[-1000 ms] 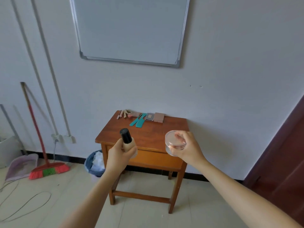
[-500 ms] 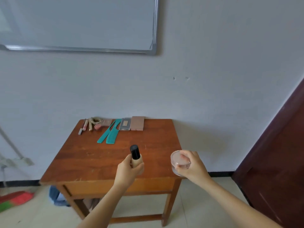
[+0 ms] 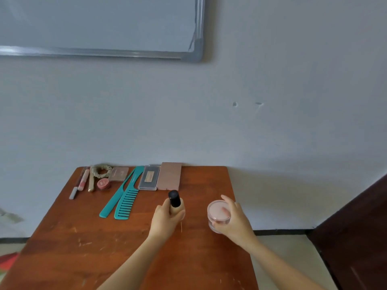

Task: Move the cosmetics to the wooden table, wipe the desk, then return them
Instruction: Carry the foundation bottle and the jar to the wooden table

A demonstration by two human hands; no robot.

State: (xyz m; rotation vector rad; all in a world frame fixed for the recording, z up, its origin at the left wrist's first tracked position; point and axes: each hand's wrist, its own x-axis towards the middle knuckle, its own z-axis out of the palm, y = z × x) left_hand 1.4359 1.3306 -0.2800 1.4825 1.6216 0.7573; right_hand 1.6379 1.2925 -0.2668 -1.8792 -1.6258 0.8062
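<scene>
The person stands in front of the wooden table w/ both arms stretched over it. The left hand is wrapped around a beige foundation bottle w/ black cap, held upright above the table's middle. The right hand grasps a round clear powder jar w/ pink content, fingers on its far side and thumb below, near the right edge of the table. If the bottle or the jar touches the wood, I cannot tell. Along the back edge, by the wall, other cosmetics lie in a row: pencils, a scrunchie, a small pink pot, two teal combs, a grey compact and a brown palette beside it. A whiteboard hangs on the wall above.
</scene>
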